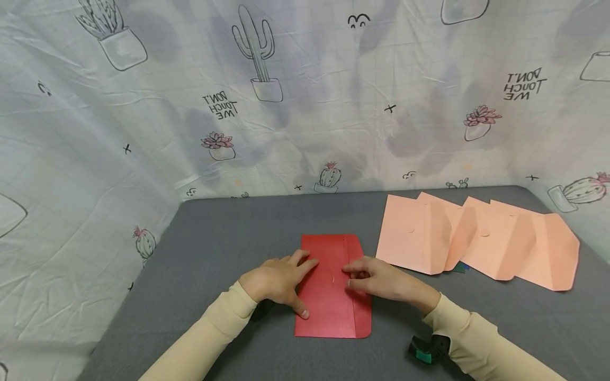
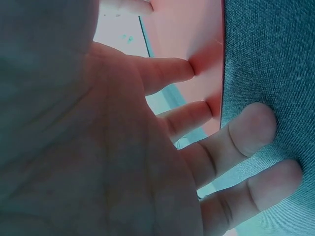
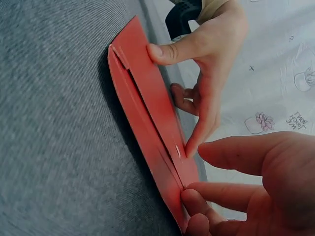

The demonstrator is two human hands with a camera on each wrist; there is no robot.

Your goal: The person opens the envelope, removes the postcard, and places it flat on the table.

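Note:
A red envelope (image 1: 329, 307) lies on the grey table, its long flap (image 1: 363, 315) along the right side. Spread over its left edge, my left hand (image 1: 281, 280) presses it down with thumb and fingertips. In the left wrist view, two fingers (image 2: 253, 130) of that hand reach past the envelope's edge onto the cloth. My right hand (image 1: 383, 278) touches the flap's crease with its fingertips. The right wrist view shows a narrow gap along the crease of the envelope (image 3: 147, 83), with the right fingertips (image 3: 194, 199) at one end and the thumb held apart.
Several peach envelopes (image 1: 402, 233) overlap in a row at the table's back right, flaps partly raised. Small dark green and blue bits (image 1: 460, 267) peek out from under them. A cactus-print cloth (image 1: 295, 132) hangs behind the table (image 1: 238, 227). A black device (image 1: 429, 349) sits at my right wrist.

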